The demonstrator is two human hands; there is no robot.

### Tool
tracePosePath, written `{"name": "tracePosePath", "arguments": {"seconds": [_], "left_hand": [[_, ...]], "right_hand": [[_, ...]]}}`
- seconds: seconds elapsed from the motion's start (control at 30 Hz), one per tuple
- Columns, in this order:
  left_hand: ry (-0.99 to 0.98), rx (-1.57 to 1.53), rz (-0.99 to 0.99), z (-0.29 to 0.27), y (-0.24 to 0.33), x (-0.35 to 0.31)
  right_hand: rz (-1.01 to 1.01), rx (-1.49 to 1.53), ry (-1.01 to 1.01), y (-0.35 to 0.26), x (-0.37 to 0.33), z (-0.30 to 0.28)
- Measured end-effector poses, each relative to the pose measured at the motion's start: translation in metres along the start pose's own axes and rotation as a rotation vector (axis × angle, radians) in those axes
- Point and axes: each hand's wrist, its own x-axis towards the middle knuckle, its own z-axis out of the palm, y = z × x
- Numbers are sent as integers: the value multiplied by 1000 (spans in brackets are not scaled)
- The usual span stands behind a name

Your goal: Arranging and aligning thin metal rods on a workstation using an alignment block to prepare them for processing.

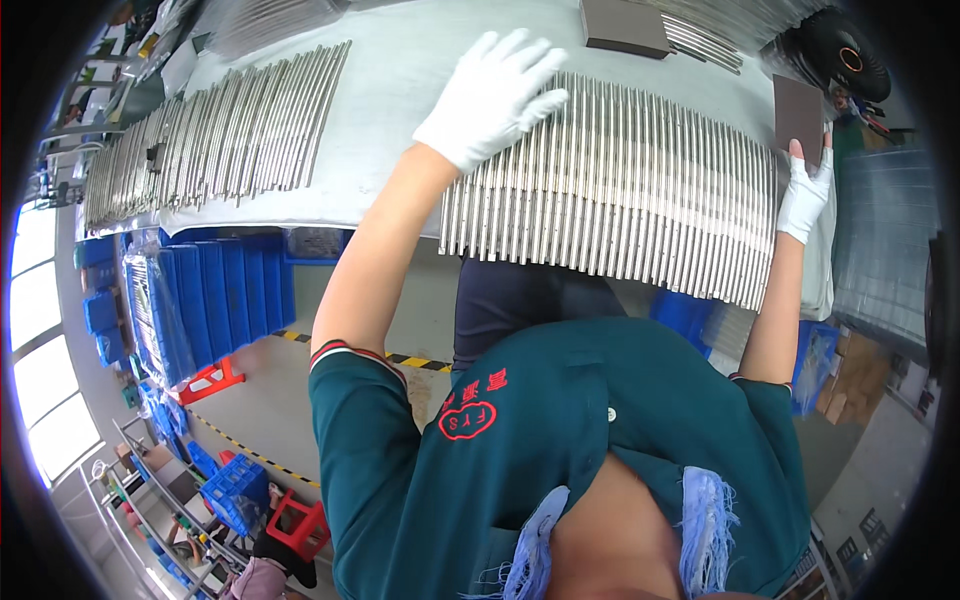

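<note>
A wide row of shiny metal rods [620, 190] lies side by side on the pale-covered table, their near ends jutting past its front edge. My left hand [490, 100], in a white glove, rests at the row's left end. Its fingers are stretched out over the far ends of the rods, with nothing held. At the right end, my right hand [806, 195] wears a white glove with some fingertips bare. It is closed on a flat brown rectangular pad [798, 110], held beside the outermost rods. Part of that hand's grip is hidden behind the pad.
Another batch of rods [230, 130] lies on the table's left side. A brown block [624, 28] sits at the back beside a few rods [702, 42]. A black round device [845, 58] stands far right. Blue crates [225, 290] and a red stool [212, 380] are below left.
</note>
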Motion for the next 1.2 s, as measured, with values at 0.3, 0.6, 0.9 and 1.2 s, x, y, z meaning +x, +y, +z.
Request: {"name": "tracePosePath", "arguments": {"seconds": [0.3, 0.6, 0.9, 1.2], "left_hand": [[130, 28, 50, 10, -21, -11], [101, 118, -48, 11, -29, -23], [137, 51, 83, 24, 5, 6], [74, 140, -32, 6, -41, -20]], "right_hand": [[-75, -146, -21, 8, 4, -5], [-46, -159, -49, 13, 8, -10], [-43, -143, -16, 5, 4, -6], [-58, -158, 10, -1, 0, -1]]}}
